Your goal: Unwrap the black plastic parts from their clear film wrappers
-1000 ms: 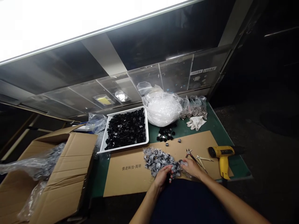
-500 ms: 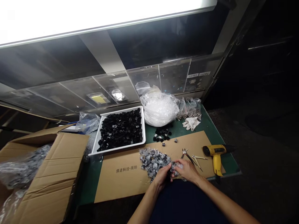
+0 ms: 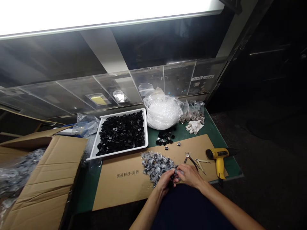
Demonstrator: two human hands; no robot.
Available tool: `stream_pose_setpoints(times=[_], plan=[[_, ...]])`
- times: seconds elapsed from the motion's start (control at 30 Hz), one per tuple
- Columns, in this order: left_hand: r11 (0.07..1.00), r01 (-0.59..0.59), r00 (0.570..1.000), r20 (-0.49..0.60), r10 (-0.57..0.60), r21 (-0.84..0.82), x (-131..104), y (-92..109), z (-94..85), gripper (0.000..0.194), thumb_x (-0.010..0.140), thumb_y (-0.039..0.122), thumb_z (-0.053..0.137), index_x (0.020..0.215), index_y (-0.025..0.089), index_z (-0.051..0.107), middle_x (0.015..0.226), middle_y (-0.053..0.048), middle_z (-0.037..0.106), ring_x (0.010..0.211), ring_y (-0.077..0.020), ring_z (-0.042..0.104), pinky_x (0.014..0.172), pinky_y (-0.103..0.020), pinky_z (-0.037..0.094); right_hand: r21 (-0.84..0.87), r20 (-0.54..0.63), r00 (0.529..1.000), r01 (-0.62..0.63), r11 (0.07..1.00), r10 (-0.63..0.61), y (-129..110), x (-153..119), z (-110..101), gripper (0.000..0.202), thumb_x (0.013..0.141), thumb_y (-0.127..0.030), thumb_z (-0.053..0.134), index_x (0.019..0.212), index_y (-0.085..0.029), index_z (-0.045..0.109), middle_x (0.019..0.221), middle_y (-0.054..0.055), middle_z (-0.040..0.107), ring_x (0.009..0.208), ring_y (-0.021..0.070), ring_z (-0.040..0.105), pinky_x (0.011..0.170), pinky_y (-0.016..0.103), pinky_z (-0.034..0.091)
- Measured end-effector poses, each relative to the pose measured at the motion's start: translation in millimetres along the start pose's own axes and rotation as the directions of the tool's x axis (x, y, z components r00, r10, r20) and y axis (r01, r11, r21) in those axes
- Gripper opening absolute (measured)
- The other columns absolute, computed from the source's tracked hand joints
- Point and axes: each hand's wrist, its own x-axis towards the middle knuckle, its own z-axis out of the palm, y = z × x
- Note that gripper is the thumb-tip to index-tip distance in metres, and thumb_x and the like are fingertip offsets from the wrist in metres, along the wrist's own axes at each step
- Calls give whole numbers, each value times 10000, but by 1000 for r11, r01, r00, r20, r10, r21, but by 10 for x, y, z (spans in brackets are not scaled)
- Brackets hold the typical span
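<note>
Close to my body, my left hand and my right hand meet at the front edge of the cardboard sheet. The left fingers are closed round a small black part, mostly hidden by them. With thumb and fingers pinched, the right hand grips a bit of clear plastic bag at that part. Just left of and beyond my fingers lies a pile of small bagged parts, dark pieces in clear wrap. Two loose metallic-looking pieces sit farther back on the sheet.
A white tray of black parts stands behind, beside a big bag of clear plastic. Rightward are cutting pliers, tweezers, a yellow heat gun and a white glove. An open carton stands left.
The view has shifted slightly, so the bench items appear a little farther left. My hands stay together over the part; the right fingers sit slightly closer to the left ones.
</note>
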Motion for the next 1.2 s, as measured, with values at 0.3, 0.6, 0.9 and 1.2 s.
stream_pose_setpoints(times=[0.3,0.6,0.9,1.2], plan=[[978,-8,991,-132,-20,-206,28,29,-47,337,791,448,690,891,137,606,844,-66,684,529,-87,550,459,-202,426,258,-177,957,-180,949,230,150,45,135,223,863,-343,445,816,-206,615,755,19,662,677,160,577,638,238,394],[970,-106,985,-157,73,-217,71,81,44,269,775,359,717,859,186,529,766,13,618,532,-82,550,434,-183,407,451,-168,891,-311,837,422,324,120,235,263,788,-410,487,764,-190,631,666,-1,633,610,162,548,582,244,392],[956,-258,892,-345,291,138,8,173,-20,354,635,436,787,811,161,647,663,24,574,554,-103,528,454,-200,421,504,-22,913,-341,793,407,445,165,301,241,712,-430,561,632,-211,497,557,-50,498,553,135,471,535,230,340],[876,-327,815,-363,452,355,345,603,138,305,605,387,772,754,139,678,597,9,579,520,-111,499,427,-195,377,497,-20,901,-367,786,433,414,122,224,247,720,-424,566,623,-207,497,564,-55,490,565,128,450,562,228,342]])
